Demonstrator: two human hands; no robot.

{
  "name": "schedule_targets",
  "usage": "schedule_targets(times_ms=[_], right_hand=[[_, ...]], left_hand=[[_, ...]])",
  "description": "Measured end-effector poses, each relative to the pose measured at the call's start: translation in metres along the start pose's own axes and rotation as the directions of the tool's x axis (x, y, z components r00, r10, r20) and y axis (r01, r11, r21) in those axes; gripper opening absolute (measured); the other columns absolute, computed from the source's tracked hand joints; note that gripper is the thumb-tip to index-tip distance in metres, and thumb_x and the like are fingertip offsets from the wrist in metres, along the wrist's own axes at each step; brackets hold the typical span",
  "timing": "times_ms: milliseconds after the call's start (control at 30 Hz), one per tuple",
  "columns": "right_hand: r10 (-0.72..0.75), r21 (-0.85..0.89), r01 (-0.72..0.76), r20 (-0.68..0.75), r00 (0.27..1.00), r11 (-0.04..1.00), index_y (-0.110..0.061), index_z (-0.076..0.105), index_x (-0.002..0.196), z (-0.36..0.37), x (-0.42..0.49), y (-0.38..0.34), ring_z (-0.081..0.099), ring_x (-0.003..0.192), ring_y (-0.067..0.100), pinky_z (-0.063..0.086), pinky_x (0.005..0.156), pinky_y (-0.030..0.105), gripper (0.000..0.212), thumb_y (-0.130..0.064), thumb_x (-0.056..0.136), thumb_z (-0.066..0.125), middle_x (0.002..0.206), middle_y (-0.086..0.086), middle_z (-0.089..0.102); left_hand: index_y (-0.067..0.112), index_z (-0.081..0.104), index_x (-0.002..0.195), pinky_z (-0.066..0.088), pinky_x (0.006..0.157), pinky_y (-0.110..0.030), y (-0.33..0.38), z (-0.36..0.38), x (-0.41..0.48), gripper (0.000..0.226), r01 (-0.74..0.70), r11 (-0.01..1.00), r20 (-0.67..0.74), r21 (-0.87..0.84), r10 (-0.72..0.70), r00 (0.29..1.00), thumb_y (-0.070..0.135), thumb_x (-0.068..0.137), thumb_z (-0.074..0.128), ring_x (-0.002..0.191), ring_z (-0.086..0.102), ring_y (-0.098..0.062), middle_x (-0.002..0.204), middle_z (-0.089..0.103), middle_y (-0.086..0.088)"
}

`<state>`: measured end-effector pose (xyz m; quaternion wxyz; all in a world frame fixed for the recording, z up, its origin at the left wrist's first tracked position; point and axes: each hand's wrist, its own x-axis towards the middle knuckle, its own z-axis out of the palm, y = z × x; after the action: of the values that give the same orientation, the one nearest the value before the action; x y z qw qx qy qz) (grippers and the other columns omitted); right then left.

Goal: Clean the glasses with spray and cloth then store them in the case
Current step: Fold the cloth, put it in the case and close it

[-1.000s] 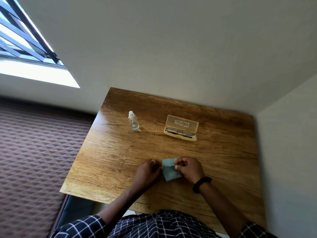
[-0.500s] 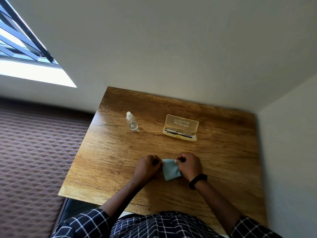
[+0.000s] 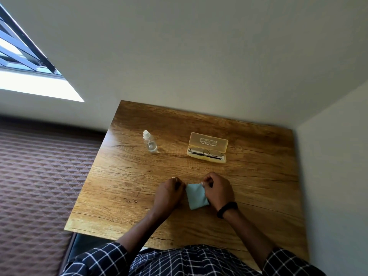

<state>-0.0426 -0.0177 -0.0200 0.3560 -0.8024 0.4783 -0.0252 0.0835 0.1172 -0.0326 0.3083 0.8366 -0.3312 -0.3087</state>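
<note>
right now both of your hands are on the cloth (image 3: 196, 197). your right hand (image 3: 218, 191) has its fingers curled, and it pinches the top right corner of the small blue cloth between thumb and finger. your left hand (image 3: 169, 193) is curled too, right up against the cloth's left edge. it looks like it holds that edge, but the back of the hand hides the fingertips. the cloth sits between your two hands and lies on the wooden table (image 3: 123, 176), close to your body.

straight past your right hand, farther from you, the yellow case (image 3: 208, 141) lies on the table with its lid open and tipped back. the glasses (image 3: 205, 152) lie folded inside the bottom half of the case, well apart from your hands. the little clear spray bottle (image 3: 149, 142) stands upright past your left hand and a bit to its left. it is well apart from the cloth and apart from the case.

you wear a ring (image 3: 174, 178) on a finger of the left hand and a black band (image 3: 227, 209) on the right wrist. your checked sleeve (image 3: 95, 261) shows near the bottom edge. far to the left of your left hand, off the table, is a brown bumpy surface (image 3: 39, 176), and a bright window (image 3: 23, 56) sits high on that side.
</note>
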Motion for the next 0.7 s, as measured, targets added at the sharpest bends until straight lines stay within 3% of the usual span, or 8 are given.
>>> schedule_targets(times_ms=[100, 200, 267, 467, 700], right_hand=[[-0.091, 0.025, 0.093, -0.086, 0.992, 0.995, -0.025, 0.065, 0.094, -0.007, -0.005, 0.016, 0.058, 0.083, 0.005, 0.048, 0.071, 0.019, 0.008, -0.019, 0.088, 0.066, 0.089, -0.014, 0.062], [-0.296, -0.095, 0.293, -0.021, 0.955, 0.951, -0.023, 0.067, 0.098, -0.015, -0.016, 0.043, 0.058, 0.091, 0.009, 0.05, 0.077, 0.024, 0.014, -0.016, 0.086, 0.067, 0.099, -0.01, 0.062], [-0.423, -0.138, 0.431, 0.081, 0.902, 0.892, -0.024, 0.069, 0.103, -0.017, -0.027, 0.06, 0.056, 0.099, 0.009, 0.051, 0.081, 0.024, 0.021, -0.017, 0.084, 0.068, 0.108, -0.009, 0.062], [-0.556, -0.241, 0.587, 0.188, 0.809, 0.773, -0.03, 0.065, 0.114, -0.015, -0.038, 0.068, 0.051, 0.11, 0.011, 0.047, 0.089, 0.024, 0.035, -0.027, 0.08, 0.071, 0.121, -0.007, 0.059], [-0.596, -0.301, 0.594, 0.096, 0.797, 0.746, -0.022, 0.071, 0.097, -0.007, -0.036, 0.072, 0.055, 0.101, 0.016, 0.053, 0.079, 0.032, 0.016, -0.024, 0.081, 0.072, 0.111, -0.001, 0.064]], left_hand=[[0.022, 0.064, 0.101, 0.056, 0.061, -0.019, -0.008, 0.004, -0.015, 0.013, -0.211, 0.972, -0.128, 0.104, 0.224, 0.966, 0.034, 0.101, 0.056, 0.075, 0.061, 0.0, 0.096, 0.064, 0.011], [0.02, 0.06, 0.108, 0.048, 0.058, -0.011, -0.027, 0.017, -0.037, 0.027, -0.501, 0.811, -0.019, 0.302, 0.531, 0.847, 0.044, 0.095, 0.062, 0.076, 0.055, -0.001, 0.106, 0.06, 0.006], [0.022, 0.057, 0.112, 0.047, 0.057, -0.012, -0.036, 0.028, -0.048, 0.035, -0.578, 0.712, 0.052, 0.398, 0.612, 0.789, 0.049, 0.091, 0.066, 0.076, 0.057, -0.005, 0.109, 0.059, 0.003], [0.026, 0.058, 0.108, 0.047, 0.051, -0.015, -0.033, 0.042, -0.048, 0.043, -0.459, 0.725, 0.034, 0.513, 0.517, 0.855, 0.063, 0.092, 0.044, 0.07, 0.06, -0.006, 0.103, 0.062, 0.005], [0.024, 0.057, 0.105, 0.046, 0.046, -0.018, -0.025, 0.035, -0.046, 0.029, -0.45, 0.734, 0.077, 0.509, 0.482, 0.873, 0.049, 0.097, 0.044, 0.07, 0.06, -0.009, 0.101, 0.061, 0.005]])
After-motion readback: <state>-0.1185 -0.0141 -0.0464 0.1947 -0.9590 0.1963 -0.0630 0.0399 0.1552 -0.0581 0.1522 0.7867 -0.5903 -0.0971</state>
